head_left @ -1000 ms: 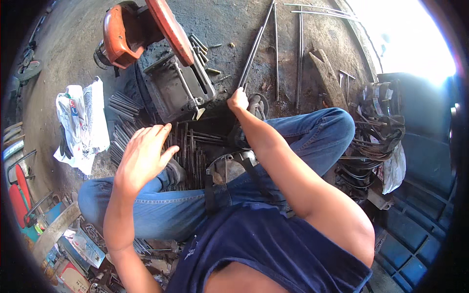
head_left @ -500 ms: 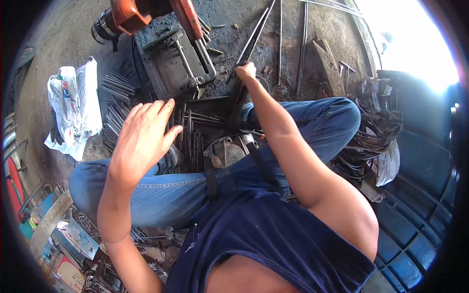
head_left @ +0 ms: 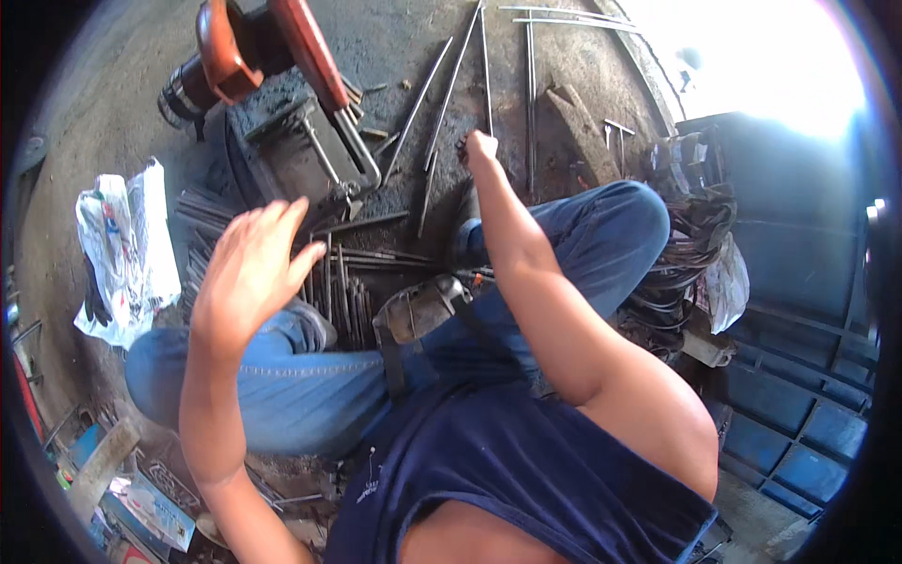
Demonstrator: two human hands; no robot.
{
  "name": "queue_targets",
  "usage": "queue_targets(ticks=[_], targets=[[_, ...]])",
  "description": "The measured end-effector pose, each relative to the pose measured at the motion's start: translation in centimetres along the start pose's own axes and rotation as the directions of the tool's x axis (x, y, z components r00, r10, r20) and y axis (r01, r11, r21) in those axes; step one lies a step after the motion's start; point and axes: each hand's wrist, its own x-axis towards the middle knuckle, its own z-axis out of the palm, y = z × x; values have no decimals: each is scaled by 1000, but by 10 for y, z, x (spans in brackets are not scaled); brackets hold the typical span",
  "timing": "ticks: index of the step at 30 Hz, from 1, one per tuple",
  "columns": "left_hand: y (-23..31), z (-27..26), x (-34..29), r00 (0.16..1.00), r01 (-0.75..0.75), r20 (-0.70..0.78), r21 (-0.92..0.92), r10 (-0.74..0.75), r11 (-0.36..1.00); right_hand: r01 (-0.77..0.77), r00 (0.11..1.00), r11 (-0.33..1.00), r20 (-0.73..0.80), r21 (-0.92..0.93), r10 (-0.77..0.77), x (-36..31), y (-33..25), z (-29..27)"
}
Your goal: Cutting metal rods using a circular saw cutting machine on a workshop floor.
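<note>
My right hand reaches forward past my right knee, closed around the near end of a thin metal rod that lies along the ground. Just left of this hand, two more rods lie at a slant on the floor. My left hand hovers over my left shin with its fingers stretched out, holding nothing. Ahead of it stands an orange cut-off saw with a dark metal base and vise. Short cut rods lie between my legs, beneath and beside the left hand.
A white plastic sack lies at the left. A worn block and a pair of long rods are to the right of my right hand. Coiled cables sit beside my right knee, near a blue metal panel.
My right hand has left the paired rods, which now lie spread apart, and has closed on the rod to their right. My left hand stays open. The whole view has shifted slightly.
</note>
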Motion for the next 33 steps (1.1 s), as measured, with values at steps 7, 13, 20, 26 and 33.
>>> queue_targets(ticks=[7, 13, 20, 26, 33], targets=[[-2, 10, -13, 998, 51, 47, 27, -53, 998, 65, 983, 965, 184, -254, -18, 0, 7, 34], [3, 15, -1, 996, 15, 82, 19, -17, 1000, 296, 929, 709, 364, -640, -60, -47, -50, 33], [3, 19, 14, 991, 37, 126, 12, -38, 999, 355, 921, 613, 375, -706, -102, -36, -62, 54], [-1, 23, 26, 983, 67, 170, 20, -69, 998, 271, 959, 622, 262, -735, -107, -20, -68, 70], [-2, 26, 31, 987, 43, 156, 27, -47, 999, -70, 944, 956, 291, -286, 156, 30, -40, 66]])
